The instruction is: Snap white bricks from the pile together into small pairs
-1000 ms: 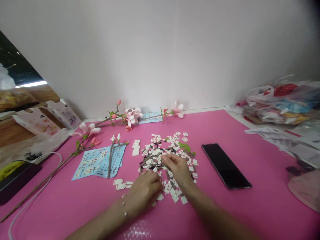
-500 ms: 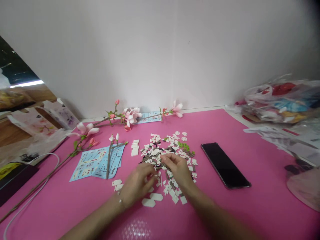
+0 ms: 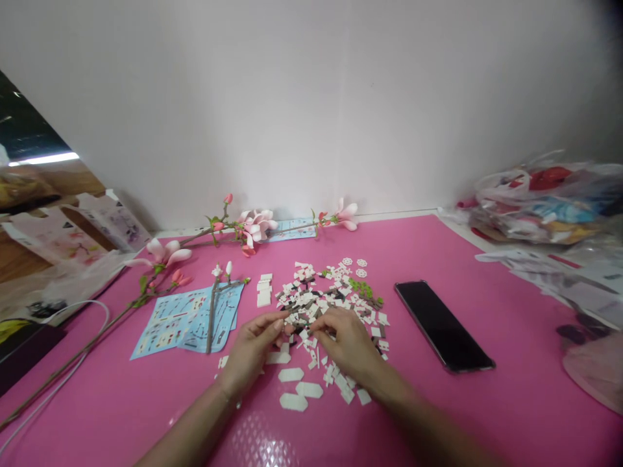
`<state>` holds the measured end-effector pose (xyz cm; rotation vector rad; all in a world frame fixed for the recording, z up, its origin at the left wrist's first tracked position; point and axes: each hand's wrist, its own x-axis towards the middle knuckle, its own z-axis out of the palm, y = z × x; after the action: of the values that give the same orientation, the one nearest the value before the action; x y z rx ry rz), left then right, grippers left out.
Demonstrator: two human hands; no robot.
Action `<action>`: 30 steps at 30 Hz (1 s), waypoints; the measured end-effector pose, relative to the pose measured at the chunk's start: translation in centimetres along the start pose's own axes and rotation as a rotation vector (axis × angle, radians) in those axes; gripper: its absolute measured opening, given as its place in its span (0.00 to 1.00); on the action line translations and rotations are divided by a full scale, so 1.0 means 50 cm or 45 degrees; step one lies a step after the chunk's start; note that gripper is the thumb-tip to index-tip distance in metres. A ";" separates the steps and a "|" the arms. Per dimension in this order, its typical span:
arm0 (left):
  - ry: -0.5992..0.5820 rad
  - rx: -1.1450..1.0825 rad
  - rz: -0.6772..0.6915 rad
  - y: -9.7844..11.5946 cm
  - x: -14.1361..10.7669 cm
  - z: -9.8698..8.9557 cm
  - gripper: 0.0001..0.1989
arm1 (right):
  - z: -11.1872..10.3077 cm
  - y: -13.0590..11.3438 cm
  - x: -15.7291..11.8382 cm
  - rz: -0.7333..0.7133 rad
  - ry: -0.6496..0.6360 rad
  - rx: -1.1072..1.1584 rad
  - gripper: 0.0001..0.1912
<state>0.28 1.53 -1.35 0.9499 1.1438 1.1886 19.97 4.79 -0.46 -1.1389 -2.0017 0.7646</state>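
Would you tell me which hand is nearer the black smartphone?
Right: the right hand sits left of the smartphone, apart from it; the left hand lies farther left.

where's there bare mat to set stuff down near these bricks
Bare pink mat runs right of the black phone, with a narrow strip between the phone and the brick pile. More lies below the phone, beside the right hand. It's crowded around the left hand and the white plates.

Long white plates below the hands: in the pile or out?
Out: the long white plates lie flat on the pink mat, apart from the pile of small bricks.
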 end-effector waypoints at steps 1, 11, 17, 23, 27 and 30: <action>-0.004 -0.054 -0.005 -0.001 0.001 -0.003 0.15 | -0.002 0.000 -0.001 -0.020 -0.021 -0.036 0.10; -0.011 -0.293 -0.146 0.031 -0.011 0.005 0.11 | -0.012 -0.016 -0.010 -0.204 -0.353 -0.290 0.10; -0.046 -0.296 -0.129 0.026 -0.014 0.005 0.10 | -0.008 -0.032 -0.011 -0.203 -0.518 -0.478 0.05; -0.198 -0.287 -0.076 0.001 -0.010 0.000 0.08 | 0.007 -0.023 -0.015 -0.132 -0.335 -0.391 0.06; -0.222 -0.260 -0.036 -0.002 -0.013 0.001 0.08 | 0.002 -0.032 -0.017 -0.103 -0.153 -0.117 0.06; -0.211 -0.174 -0.047 0.004 -0.016 0.004 0.09 | -0.003 -0.042 -0.019 0.002 -0.068 0.091 0.07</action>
<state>0.42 0.76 -1.00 0.9015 0.9330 1.1216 19.44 3.08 0.96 -1.0897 -2.0011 0.8688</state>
